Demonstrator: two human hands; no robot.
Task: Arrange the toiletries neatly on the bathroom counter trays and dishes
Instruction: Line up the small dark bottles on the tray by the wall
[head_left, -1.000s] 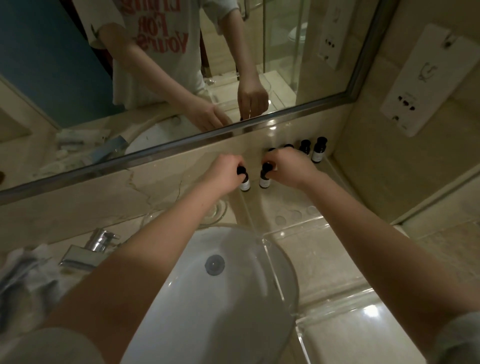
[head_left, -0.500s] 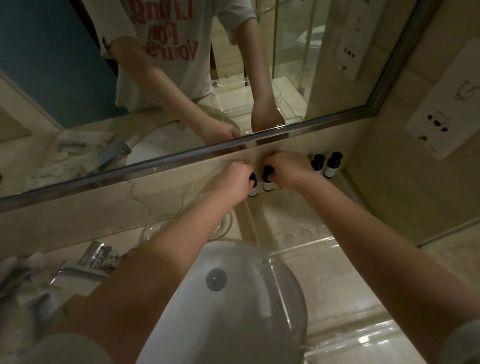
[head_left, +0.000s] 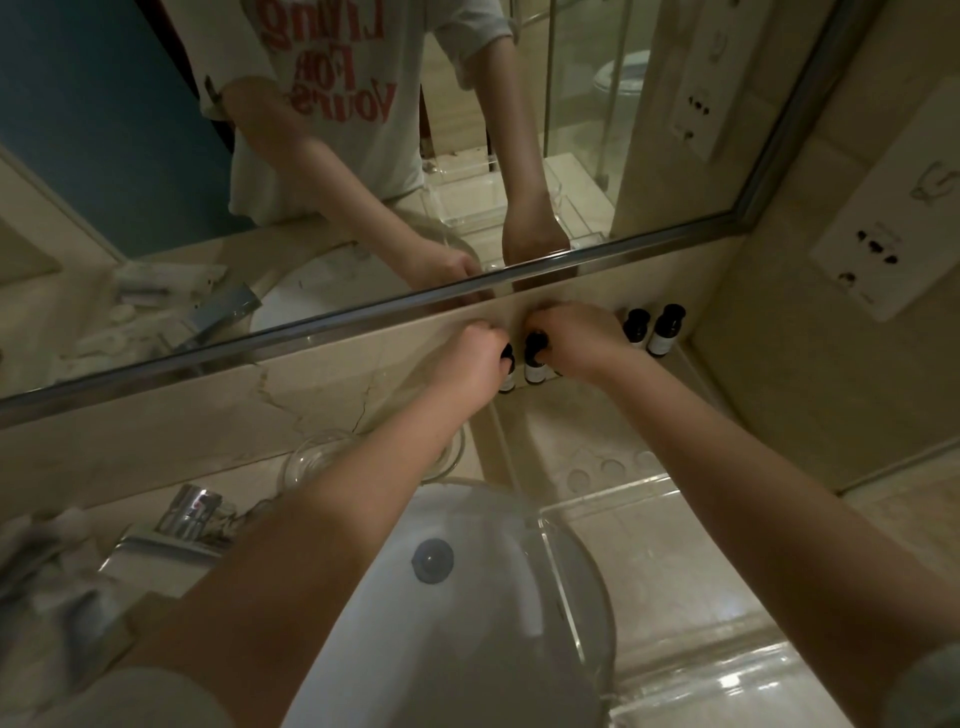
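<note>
Small dark toiletry bottles with white labels stand in a row along the wall at the back of a clear tray (head_left: 597, 499). My left hand (head_left: 470, 364) grips the leftmost bottle (head_left: 506, 382) by its black cap. Right beside it, my right hand (head_left: 576, 340) holds the cap of the second bottle (head_left: 535, 369). The two bottles stand close together, almost touching. Further right, two more bottles (head_left: 636, 325) (head_left: 665, 332) stand free near the corner. Any bottles under my right hand are hidden.
A white sink basin (head_left: 467, 613) lies below my arms, with a chrome faucet (head_left: 182, 519) to its left. A clear glass dish (head_left: 317, 457) sits behind the basin. Crumpled packets or towels (head_left: 47, 566) lie at far left. A second clear tray (head_left: 753, 675) is at the bottom right.
Both hands pushed their bottles back toward the wall and closer to each other. The view has shifted slightly downward.
</note>
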